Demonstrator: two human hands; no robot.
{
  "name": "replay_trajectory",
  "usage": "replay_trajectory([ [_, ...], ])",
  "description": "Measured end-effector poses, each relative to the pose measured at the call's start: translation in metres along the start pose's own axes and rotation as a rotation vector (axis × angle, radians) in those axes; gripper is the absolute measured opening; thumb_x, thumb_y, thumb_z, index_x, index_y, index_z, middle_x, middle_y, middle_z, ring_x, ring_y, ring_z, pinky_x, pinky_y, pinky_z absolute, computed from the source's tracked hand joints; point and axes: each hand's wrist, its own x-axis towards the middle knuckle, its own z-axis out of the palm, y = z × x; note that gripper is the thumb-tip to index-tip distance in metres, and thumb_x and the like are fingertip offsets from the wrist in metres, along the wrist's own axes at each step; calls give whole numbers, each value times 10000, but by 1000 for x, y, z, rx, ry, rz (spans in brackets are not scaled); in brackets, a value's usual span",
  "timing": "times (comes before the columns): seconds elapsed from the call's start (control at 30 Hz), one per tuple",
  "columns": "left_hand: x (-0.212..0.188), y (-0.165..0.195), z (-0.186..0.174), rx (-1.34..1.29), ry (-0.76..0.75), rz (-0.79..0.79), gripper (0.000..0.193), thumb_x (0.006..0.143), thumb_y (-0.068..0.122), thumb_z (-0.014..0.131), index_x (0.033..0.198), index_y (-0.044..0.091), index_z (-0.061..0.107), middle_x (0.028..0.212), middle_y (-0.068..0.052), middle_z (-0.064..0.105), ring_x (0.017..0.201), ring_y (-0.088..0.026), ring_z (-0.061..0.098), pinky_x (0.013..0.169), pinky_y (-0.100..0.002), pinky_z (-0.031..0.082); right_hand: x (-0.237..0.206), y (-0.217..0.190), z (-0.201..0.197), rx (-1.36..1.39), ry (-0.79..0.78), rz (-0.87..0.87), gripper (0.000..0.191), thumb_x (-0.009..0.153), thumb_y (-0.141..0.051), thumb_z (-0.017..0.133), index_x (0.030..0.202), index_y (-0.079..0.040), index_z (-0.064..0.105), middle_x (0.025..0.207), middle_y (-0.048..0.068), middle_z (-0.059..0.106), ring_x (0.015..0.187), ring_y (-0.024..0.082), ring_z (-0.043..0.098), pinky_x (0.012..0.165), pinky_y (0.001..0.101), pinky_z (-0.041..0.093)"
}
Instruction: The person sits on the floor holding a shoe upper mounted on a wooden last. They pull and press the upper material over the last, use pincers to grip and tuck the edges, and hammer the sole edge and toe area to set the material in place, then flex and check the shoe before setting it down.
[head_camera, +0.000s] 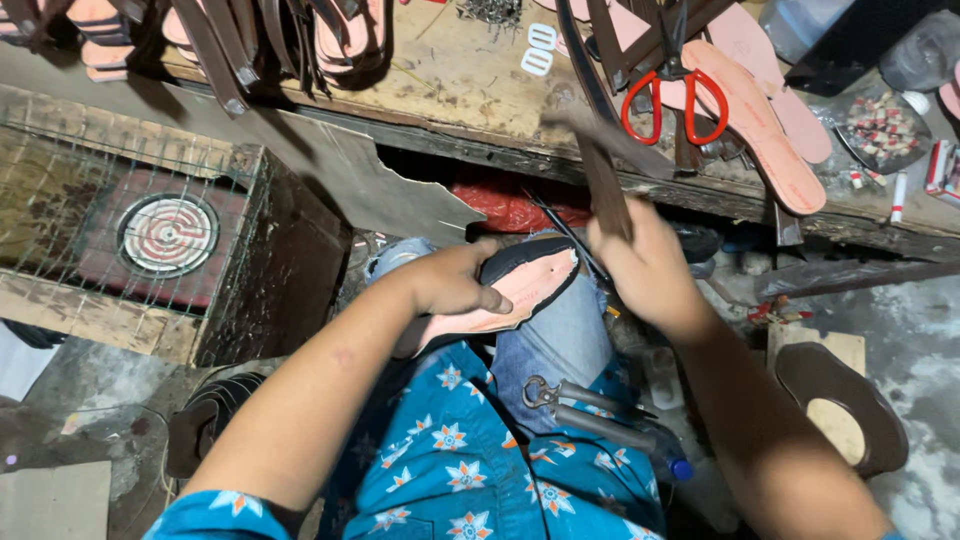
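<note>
My left hand (455, 283) grips a pink sandal sole with a black rim (530, 285), resting it on my knee in blue jeans. My right hand (640, 260) is closed around the wooden handle of a hammer (603, 170), whose head is raised and blurred above the sole's toe end. A pair of metal pliers (580, 405) lies on my lap below the sole.
A worn wooden workbench (470, 80) ahead carries red-handled scissors (675, 100), pink soles (770, 130), dark straps and white buckles (540, 48). An electric coil heater (168, 235) sits in a wire-mesh box at left. A brown sole (835, 400) lies on the floor at right.
</note>
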Motion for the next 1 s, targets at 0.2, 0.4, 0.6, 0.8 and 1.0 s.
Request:
replay_trajectory([
  [0.2,11,-12,6,-149,-67,12,726,710,170,847,1375,51,582,1220,-110,746,1097,-209,692,961,-323,532,-78,-8,8,376,174,324,222,899,-195,640,1049,-32,621,783,69,614,663,128,585,616,302,498],
  [0.4,17,-15,9,-187,-67,91,793,711,147,834,1439,74,529,1222,-93,737,1084,-183,675,953,-317,529,-76,-13,14,-234,-88,166,387,877,-306,715,1119,-5,692,891,175,706,816,205,673,739,390,511],
  [0.6,16,-18,12,-203,-30,142,822,701,142,834,1456,80,518,1243,-87,726,1108,-196,673,965,-322,529,-84,-27,10,-178,-6,338,470,894,-428,673,1140,-28,691,942,249,697,902,441,693,847,474,559],
  [0.8,-5,-8,7,180,118,161,767,762,247,830,1443,77,522,1247,-160,704,1116,-274,675,955,-357,515,-65,-12,27,-296,-191,347,532,828,-419,686,1255,-107,631,1070,240,715,1060,430,666,902,469,514],
  [1.0,-61,-7,-13,216,61,-40,720,763,236,731,1444,141,519,1163,-172,752,1038,-305,738,916,-365,549,-63,-9,22,-291,-264,428,459,833,-447,689,1118,-87,688,989,193,749,983,348,733,869,430,541],
])
